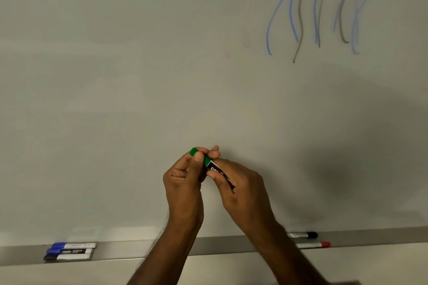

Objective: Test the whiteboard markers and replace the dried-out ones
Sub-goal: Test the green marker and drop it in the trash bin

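A green-capped marker [209, 164] with a dark label is held in front of the whiteboard [139, 76], tilted with its cap up and to the left. My left hand [184, 183] pinches the green cap between thumb and fingers. My right hand [240, 187] wraps the barrel, hiding its lower end. On the metal tray [220, 246] below lie three markers at the left [70, 250], two with blue caps and one with a dark cap. At the right lie a black-capped marker [303, 235] and a red-capped marker [315, 245].
Several wavy blue and grey test lines [319, 7] mark the board's upper right. A faint reddish smudge [246, 40] sits left of them. My shadow darkens the board at the right.
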`<action>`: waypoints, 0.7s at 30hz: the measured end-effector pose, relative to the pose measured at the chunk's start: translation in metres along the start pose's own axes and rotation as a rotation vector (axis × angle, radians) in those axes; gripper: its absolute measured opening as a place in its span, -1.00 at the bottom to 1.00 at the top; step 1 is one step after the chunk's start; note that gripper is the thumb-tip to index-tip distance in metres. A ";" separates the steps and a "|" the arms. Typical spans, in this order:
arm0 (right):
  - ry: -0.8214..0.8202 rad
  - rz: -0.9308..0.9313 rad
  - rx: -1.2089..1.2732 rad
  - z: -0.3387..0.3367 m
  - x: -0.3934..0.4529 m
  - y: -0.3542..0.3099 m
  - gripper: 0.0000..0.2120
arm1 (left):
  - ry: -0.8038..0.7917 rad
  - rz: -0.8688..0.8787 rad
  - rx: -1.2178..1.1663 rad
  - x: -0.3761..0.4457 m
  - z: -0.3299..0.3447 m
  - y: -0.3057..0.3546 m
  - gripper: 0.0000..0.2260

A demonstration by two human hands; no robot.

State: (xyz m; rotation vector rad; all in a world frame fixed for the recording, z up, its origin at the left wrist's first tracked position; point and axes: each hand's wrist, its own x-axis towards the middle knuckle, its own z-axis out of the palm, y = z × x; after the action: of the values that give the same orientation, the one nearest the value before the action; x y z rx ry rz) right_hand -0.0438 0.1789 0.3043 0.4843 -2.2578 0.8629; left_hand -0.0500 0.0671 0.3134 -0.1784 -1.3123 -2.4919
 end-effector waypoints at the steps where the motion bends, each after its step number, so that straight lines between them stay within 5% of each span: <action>1: 0.007 -0.015 -0.031 0.001 0.000 -0.001 -0.66 | 0.009 0.008 -0.017 0.001 0.000 0.001 -0.80; 4: -0.105 0.103 0.160 -0.004 0.004 -0.008 -0.71 | -0.021 0.028 -0.058 0.000 -0.001 0.003 -0.81; 7: -0.390 0.477 0.706 -0.019 0.014 -0.011 -0.69 | -0.060 0.044 -0.054 0.001 0.000 0.001 -0.79; 10: -0.617 0.712 1.154 -0.037 0.009 0.003 -0.64 | 0.089 0.017 -0.268 0.036 -0.021 0.022 -0.79; 12: -0.606 0.690 1.146 -0.042 -0.004 0.015 -0.63 | 0.139 0.072 -0.282 0.063 -0.041 0.044 -0.77; 16: -0.460 0.631 1.081 -0.046 -0.008 0.023 -0.65 | -0.127 0.131 -0.121 0.062 -0.031 0.054 -0.88; 21: -0.267 0.485 1.157 -0.052 0.012 0.007 -0.62 | -0.265 0.126 -0.135 0.052 -0.005 0.047 -0.83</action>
State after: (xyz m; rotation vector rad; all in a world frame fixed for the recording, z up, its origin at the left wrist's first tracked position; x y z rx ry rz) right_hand -0.0326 0.2191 0.3388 0.5497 -1.8967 2.4852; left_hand -0.0828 0.0265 0.3607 -0.6224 -1.1845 -2.5121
